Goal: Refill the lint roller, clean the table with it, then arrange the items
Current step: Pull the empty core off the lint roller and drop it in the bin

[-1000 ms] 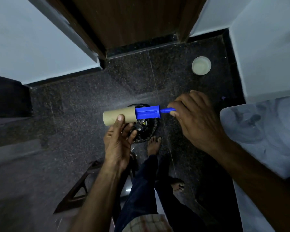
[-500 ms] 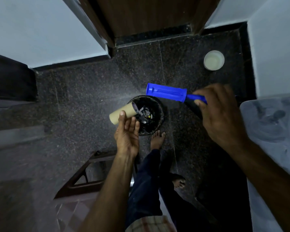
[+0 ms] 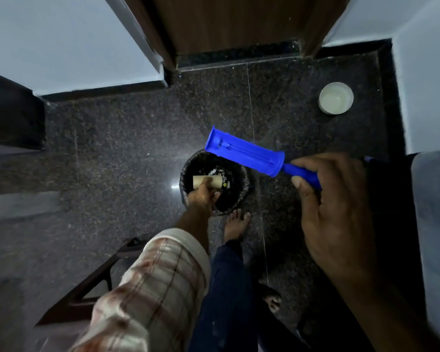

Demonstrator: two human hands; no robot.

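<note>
The blue lint roller (image 3: 244, 154) is held in the air above the dark speckled floor (image 3: 112, 138), tilted so that its bare ribbed spindle points up and to the left while the handle runs down and to the right. No adhesive roll is fitted on the spindle. The spindle's free end sits over the far rim of the black waste bin (image 3: 241, 196).

The right hand (image 3: 333, 207) is closed around the roller handle, thumb on the near side and fingers wrapped over the top. The far end of the handle is hidden behind this hand.

The cardboard core (image 3: 206, 182) lies roughly horizontal inside the mouth of the waste bin, above small pieces of refuse at the bin's bottom. The left hand (image 3: 203, 195) reaches down into the bin opening and grips the core from the near side, with the fingers closed on its middle section. The left sleeve (image 3: 158, 283) is a pale checked fabric, rolled above the wrist.

The bin stands on the floor directly in front of a bare foot (image 3: 236, 224); a second bare foot (image 3: 272, 298) is set further back and to the right. Dark trousers (image 3: 226, 288) cover both legs.

A small white round container (image 3: 335, 98) rests on the floor near the right-hand wall, well apart from the bin. A wooden door (image 3: 231, 24) closes off the top of the view. A dark wooden frame (image 3: 87, 288) stands at lower left. A grey marbled surface (image 3: 434, 224) occupies the right edge; whether it is the desk cannot be determined.
</note>
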